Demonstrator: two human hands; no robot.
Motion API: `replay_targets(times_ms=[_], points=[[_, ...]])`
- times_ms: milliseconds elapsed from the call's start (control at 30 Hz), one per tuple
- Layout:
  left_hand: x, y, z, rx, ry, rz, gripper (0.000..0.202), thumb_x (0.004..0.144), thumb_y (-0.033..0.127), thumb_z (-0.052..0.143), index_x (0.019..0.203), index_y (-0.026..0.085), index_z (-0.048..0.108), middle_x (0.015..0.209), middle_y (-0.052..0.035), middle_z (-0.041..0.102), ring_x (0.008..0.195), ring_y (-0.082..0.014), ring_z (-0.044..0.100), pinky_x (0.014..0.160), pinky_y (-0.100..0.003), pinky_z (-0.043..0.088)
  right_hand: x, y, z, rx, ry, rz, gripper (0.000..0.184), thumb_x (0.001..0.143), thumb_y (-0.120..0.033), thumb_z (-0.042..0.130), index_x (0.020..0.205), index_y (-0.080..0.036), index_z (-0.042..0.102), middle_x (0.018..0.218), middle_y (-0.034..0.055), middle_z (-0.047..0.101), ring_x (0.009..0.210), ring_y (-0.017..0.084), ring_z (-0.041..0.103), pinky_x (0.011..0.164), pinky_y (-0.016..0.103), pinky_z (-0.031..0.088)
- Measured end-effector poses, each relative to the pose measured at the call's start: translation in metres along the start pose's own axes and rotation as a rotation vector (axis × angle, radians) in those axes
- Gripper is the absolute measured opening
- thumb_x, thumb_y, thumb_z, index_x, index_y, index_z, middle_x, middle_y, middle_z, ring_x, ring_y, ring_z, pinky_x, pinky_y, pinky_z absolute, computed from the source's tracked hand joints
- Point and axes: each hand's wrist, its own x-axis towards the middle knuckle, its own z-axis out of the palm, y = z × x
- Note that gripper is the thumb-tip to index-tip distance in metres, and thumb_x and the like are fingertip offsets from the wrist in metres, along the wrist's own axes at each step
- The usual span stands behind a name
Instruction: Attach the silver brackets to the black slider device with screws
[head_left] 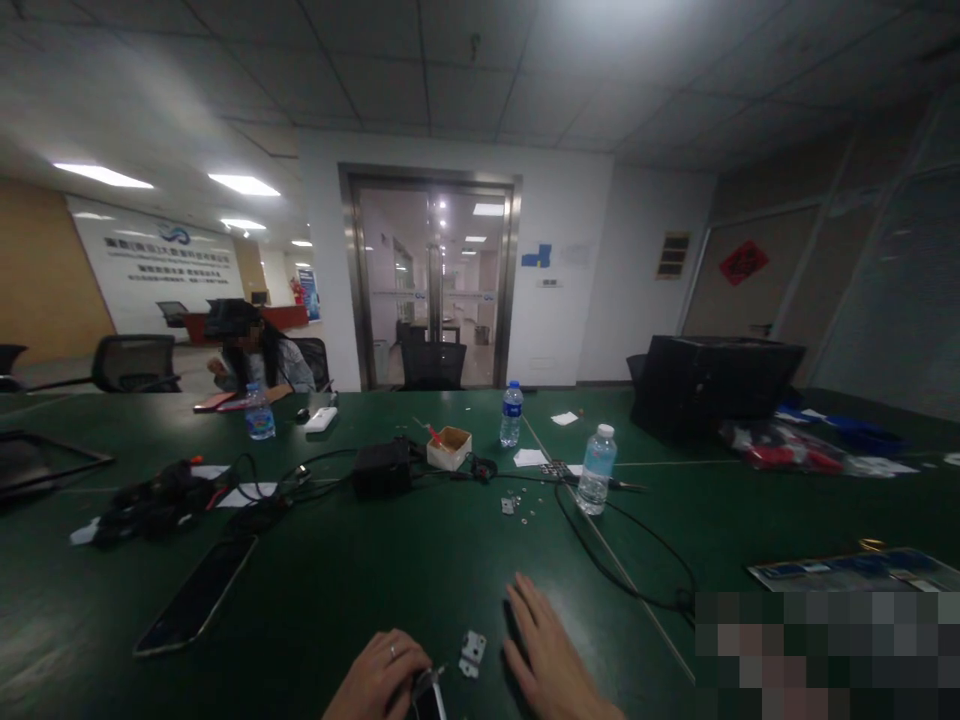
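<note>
My left hand [379,677], with a ring on one finger, is curled around a small dark flat device [429,698] with a silvery edge, cut off by the bottom of the picture. A small metal hinge plate [472,653] lies on the green table [360,580] between my hands. My right hand [541,645] rests palm down on the tabletop, fingers spread, holding nothing. It sits just right of the plate without touching it.
A black tablet [196,595] lies left of my hands. Farther off are small metal parts [510,505], a black power adapter [381,470], a cardboard box [448,448], tangled cables, and water bottles [596,470]. A seated person [259,362] works across the table.
</note>
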Motion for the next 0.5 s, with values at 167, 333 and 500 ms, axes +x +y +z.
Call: replay_targets(times_ms=[167,333,500], points=[[-0.001,-0.008,0.009,0.007,0.008,0.01,0.032,0.082,0.007,0.048,0.104,0.024,0.062,0.107,-0.0032,0.065,0.097,-0.0199,0.056,0.085,-0.03,0.044,0.074,0.04,-0.026,-0.191,0.065,0.315,0.071,0.092,-0.049,0.034,0.146,-0.002,0.033,0.154,0.0191,0.023,0.144,0.029,0.018,0.118,0.041,0.017],[0.003,-0.033,0.027,0.063,0.062,0.117,0.03,0.08,0.007,0.049,0.101,0.024,0.062,0.098,-0.0037,0.068,0.089,-0.0199,0.059,0.078,-0.028,0.044,0.141,0.074,-0.027,-0.236,0.101,0.461,0.073,0.093,-0.051,0.029,0.147,-0.002,0.028,0.153,0.0214,0.025,0.142,0.031,0.022,0.115,0.041,0.017],[0.004,-0.047,0.031,0.119,0.109,0.183,0.018,0.092,0.016,0.051,0.102,0.026,0.061,0.097,-0.0011,0.069,0.088,-0.0169,0.061,0.077,-0.026,0.044,0.179,0.093,-0.022,-0.248,0.138,0.547,0.077,0.092,-0.055,0.028,0.147,-0.002,0.027,0.15,0.0241,0.029,0.139,0.033,0.029,0.113,0.042,0.02]])
